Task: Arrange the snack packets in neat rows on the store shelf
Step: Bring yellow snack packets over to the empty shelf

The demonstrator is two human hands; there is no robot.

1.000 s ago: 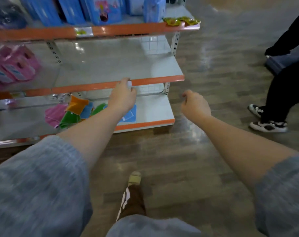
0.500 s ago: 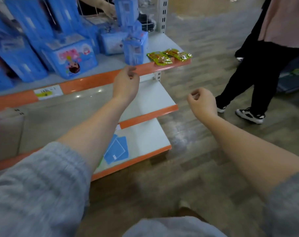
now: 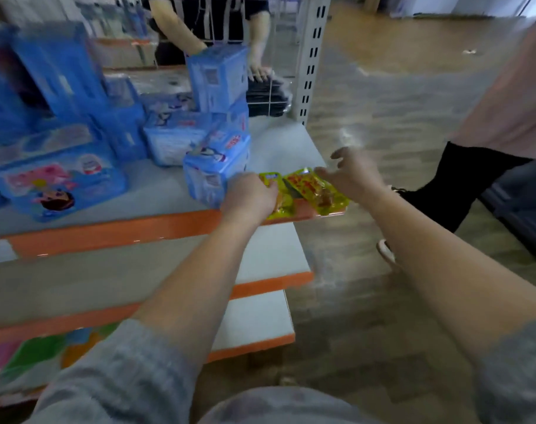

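Two yellow snack packets (image 3: 317, 191) lie at the top shelf (image 3: 156, 228) front corner; left hand (image 3: 248, 200) presses one flat, right hand (image 3: 354, 175) hovers spread, empty; best slide them square to the edge

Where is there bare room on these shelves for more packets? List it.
Top shelf: a bare strip behind the yellow snack packets, right of the blue boxes, up to the upright post. Middle shelf: bare as far as visible. Crowded: the top shelf's left side, and the front corner under the left hand and right hand.
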